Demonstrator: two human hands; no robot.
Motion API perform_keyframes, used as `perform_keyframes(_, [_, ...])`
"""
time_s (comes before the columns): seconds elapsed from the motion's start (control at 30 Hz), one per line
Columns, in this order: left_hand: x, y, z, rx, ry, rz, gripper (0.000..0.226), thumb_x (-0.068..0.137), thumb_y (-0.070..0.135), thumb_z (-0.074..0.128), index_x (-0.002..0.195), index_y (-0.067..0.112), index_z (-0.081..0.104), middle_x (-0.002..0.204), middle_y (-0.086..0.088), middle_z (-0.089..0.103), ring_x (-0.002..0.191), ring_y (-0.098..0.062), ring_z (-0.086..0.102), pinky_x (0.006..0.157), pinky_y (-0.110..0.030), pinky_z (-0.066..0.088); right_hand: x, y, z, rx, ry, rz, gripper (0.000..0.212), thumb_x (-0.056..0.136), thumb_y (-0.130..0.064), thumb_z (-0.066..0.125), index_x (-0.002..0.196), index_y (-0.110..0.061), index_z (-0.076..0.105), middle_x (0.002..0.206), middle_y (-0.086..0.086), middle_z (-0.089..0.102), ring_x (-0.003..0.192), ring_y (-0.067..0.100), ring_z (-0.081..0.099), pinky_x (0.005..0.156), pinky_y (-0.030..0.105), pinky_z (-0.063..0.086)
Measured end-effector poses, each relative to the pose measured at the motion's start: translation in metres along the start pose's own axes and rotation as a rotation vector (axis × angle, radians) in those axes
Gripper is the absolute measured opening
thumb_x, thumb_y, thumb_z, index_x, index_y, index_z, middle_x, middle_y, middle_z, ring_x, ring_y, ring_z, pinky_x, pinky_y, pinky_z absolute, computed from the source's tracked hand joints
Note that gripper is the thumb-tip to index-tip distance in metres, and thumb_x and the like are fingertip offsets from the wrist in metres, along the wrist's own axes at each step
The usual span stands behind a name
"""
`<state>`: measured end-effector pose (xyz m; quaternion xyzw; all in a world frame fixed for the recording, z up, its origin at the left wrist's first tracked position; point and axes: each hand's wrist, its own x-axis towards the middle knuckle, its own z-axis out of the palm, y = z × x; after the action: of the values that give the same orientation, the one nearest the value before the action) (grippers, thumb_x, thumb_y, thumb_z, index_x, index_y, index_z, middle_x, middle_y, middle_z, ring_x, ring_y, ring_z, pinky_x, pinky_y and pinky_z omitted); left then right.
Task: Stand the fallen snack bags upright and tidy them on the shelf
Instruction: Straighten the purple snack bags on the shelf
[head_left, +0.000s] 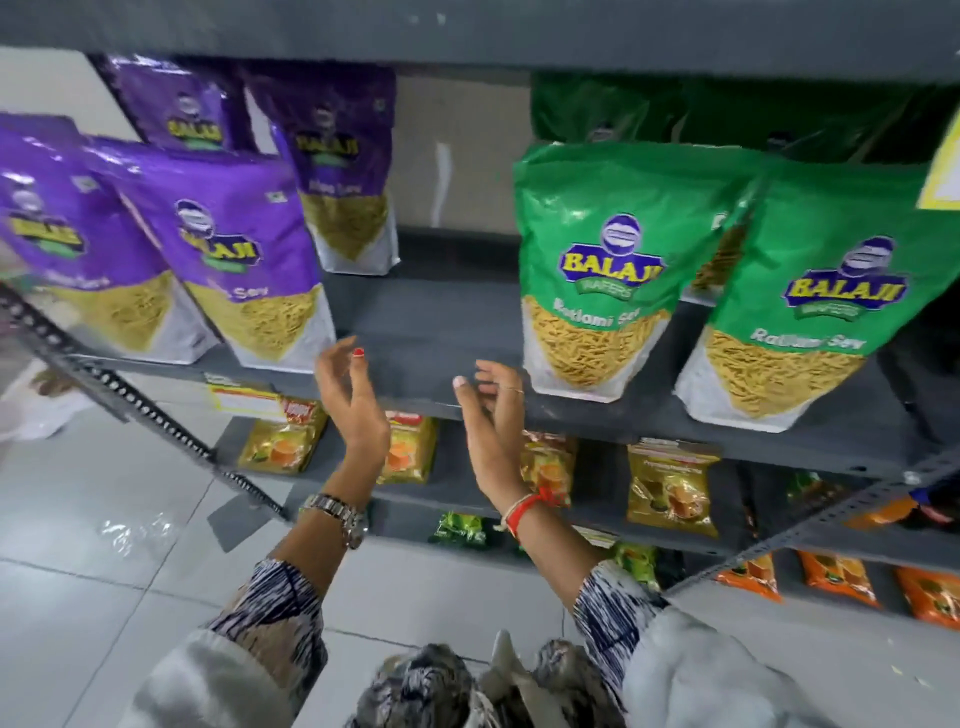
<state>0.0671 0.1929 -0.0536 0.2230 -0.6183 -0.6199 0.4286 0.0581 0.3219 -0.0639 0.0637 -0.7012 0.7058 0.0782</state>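
Left hand: left hand (349, 400) is up by the front edge of the shelf (447, 317), fingers spread apart, holding nothing. It sits just beside the near purple bag (244, 260), likely ready to catch or push it.
Right hand: right hand (492, 410) is also at the front edge, fingers loose and apart, holding nothing. It is just beside the near green bag (592, 270).
Why the hands are there: both palms face each other over the bare middle of the shelf, maybe to slide the bags inward and close the gap.
Purple bags: they stand at the left end of the shelf. The near one and the far-left purple bag (67, 239) lean to the left, so I think they need straightening. One purple bag at the back (343, 171) stands up straight.
Green bags: they stand at the right end, near the front edge. The second green bag (810, 301) tips a little to the right.
Fallen bags: none lie flat that I can see.
Lower shelves: small yellow packets (283, 436) and orange packets (836, 577) sit below, not part of this job.
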Motion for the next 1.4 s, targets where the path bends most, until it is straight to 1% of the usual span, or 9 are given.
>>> perform_keyframes(0.2, [0.086,-0.007,-0.070,0.030,0.189,0.029,0.048,0.085,0.032,0.053,0.121,0.002,0.042,0.116,-0.008,0.044,0.108,-0.017,0.045,0.095,-0.024,0.038,0.016,-0.017,0.099,0.085,-0.181,0.136,0.043,0.087,-0.026,0.065,0.126,-0.013,0.050,0.124,0.008,0.053,0.114,0.022,0.051,0.097,0.030,0.043])
perform_keyframes(0.4, [0.162,-0.008,-0.108,-0.107,-0.132,-0.082,0.047,0.092,0.021,0.045,0.135,0.009,0.029,0.141,-0.009,0.037,0.127,-0.017,0.038,0.110,-0.027,0.031,0.037,-0.023,0.188,0.218,-0.228,0.245,0.071,0.084,-0.036,0.063,0.143,-0.014,0.030,0.149,0.014,0.036,0.138,0.023,0.037,0.114,0.037,0.032])
perform_keyframes(0.47, [0.171,-0.009,-0.113,-0.062,-0.238,-0.115,0.051,0.097,0.017,0.039,0.142,0.008,0.019,0.148,-0.002,0.028,0.133,-0.013,0.032,0.106,-0.012,0.029,0.035,-0.021,0.203,0.261,-0.209,0.266,0.074,0.077,-0.042,0.064,0.139,-0.016,0.034,0.144,0.014,0.043,0.134,0.023,0.044,0.111,0.037,0.037])
perform_keyframes(0.63, [0.190,-0.018,-0.119,-0.023,-0.326,-0.273,0.058,0.096,0.025,0.039,0.145,0.008,0.013,0.153,-0.010,0.023,0.141,-0.022,0.025,0.108,-0.024,0.024,0.035,-0.022,0.226,0.340,-0.225,0.188,0.034,0.087,-0.020,0.062,0.119,-0.014,0.050,0.108,-0.001,0.065,0.089,-0.004,0.068,0.074,0.014,0.053])
perform_keyframes(0.77, [0.185,-0.018,-0.112,-0.076,-0.360,-0.291,0.067,0.089,0.042,0.049,0.142,0.013,0.020,0.140,-0.002,0.038,0.122,-0.013,0.043,0.083,-0.004,0.041,0.035,-0.028,0.222,0.307,-0.216,0.195,0.074,0.062,-0.061,0.070,0.117,-0.016,0.048,0.105,-0.006,0.064,0.085,-0.008,0.068,0.066,0.010,0.052])
perform_keyframes(0.9, [0.176,-0.020,-0.107,-0.045,-0.403,-0.313,0.065,0.089,0.040,0.050,0.141,0.015,0.021,0.144,-0.008,0.038,0.124,-0.016,0.044,0.090,-0.017,0.043,0.037,-0.022,0.211,0.282,-0.166,0.208,0.108,0.041,-0.082,0.068,0.124,-0.017,0.043,0.107,-0.009,0.063,0.085,-0.010,0.067,0.064,0.009,0.051])
perform_keyframes(1.07, [0.188,-0.022,-0.117,-0.080,-0.420,-0.319,0.054,0.095,0.025,0.044,0.141,0.013,0.019,0.133,-0.004,0.043,0.115,-0.012,0.046,0.066,0.000,0.046,0.031,-0.020,0.229,0.288,-0.156,0.203,0.078,0.063,-0.061,0.073,0.121,-0.018,0.043,0.105,-0.009,0.063,0.084,-0.009,0.067,0.066,0.013,0.052])
perform_keyframes(1.3, [0.172,-0.013,-0.139,-0.025,-0.346,-0.218,0.049,0.095,0.025,0.044,0.140,0.015,0.029,0.135,0.011,0.041,0.122,0.001,0.041,0.097,-0.013,0.034,0.008,-0.016,0.236,0.232,0.150,0.196,0.051,0.079,-0.041,0.071,0.121,-0.023,0.046,0.127,0.008,0.052,0.117,0.021,0.056,0.076,0.014,0.053])
perform_keyframes(1.4, [0.174,-0.020,-0.167,0.022,-0.102,-0.081,0.029,0.093,0.024,0.047,0.118,0.012,0.048,0.105,0.006,0.051,0.095,-0.003,0.050,0.082,-0.015,0.041,-0.025,-0.008,0.250,0.119,0.223,0.080,0.033,0.076,-0.046,0.069,0.101,-0.033,0.051,0.115,0.017,0.051,0.102,0.029,0.055,0.081,0.039,0.053])
